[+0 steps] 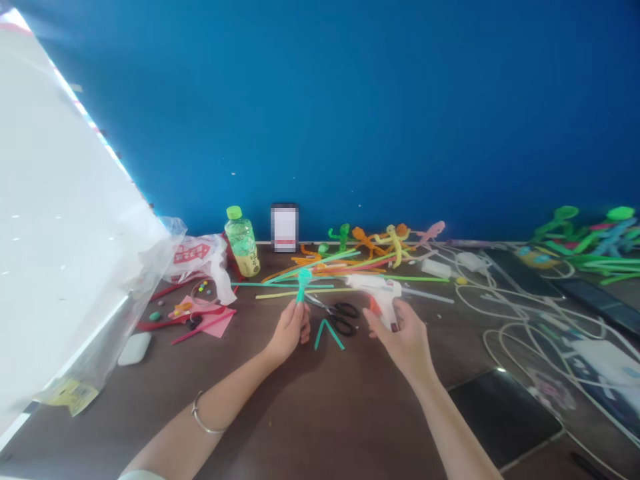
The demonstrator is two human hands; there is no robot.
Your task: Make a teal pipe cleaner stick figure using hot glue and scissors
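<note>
My left hand (291, 327) is closed around the lower end of a teal pipe-cleaner figure (304, 280), whose rounded top points up. In my right hand (404, 333) is a white hot glue gun (375, 285) with an orange trigger, its nozzle turned left toward the teal piece but apart from it. Between the hands, black-handled scissors (345, 319) lie on the table. Just in front of them rests a teal pipe cleaner (325, 324) bent into an upside-down V.
Behind my hands lie loose coloured pipe cleaners (320, 270) and several finished figures (397, 243). A green-capped bottle (243, 243) and a phone (285, 228) stand by the blue wall. White cables (493, 333) and a dark tablet (505, 413) occupy the right; a plastic bag (197, 257) sits left.
</note>
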